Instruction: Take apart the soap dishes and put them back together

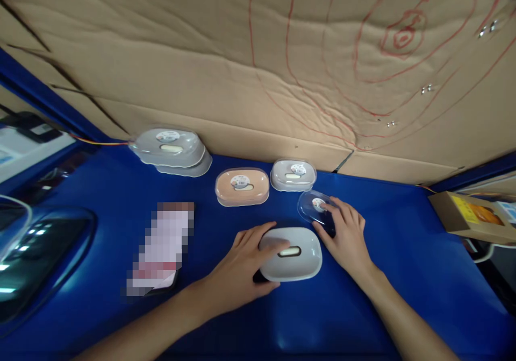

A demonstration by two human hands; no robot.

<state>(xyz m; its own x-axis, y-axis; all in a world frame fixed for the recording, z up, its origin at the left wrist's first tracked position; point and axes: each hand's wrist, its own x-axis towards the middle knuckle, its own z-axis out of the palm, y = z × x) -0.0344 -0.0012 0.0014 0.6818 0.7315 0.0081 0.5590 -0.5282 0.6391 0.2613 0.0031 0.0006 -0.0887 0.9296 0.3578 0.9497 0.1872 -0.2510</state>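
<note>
The left hand (252, 259) hid one end of the grey dish (300, 267), and the right hand (342, 229) covered part of the clear lid (307, 204). Both forearms ran off the bottom edge. Pixelation masked the phone (163, 245). The print on the stickers (240, 182) was too small to read. The left edge cut off the dark glossy object (40, 259).

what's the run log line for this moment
left hand: on white dish | right hand: on clear lid | peach dish: behind
</note>
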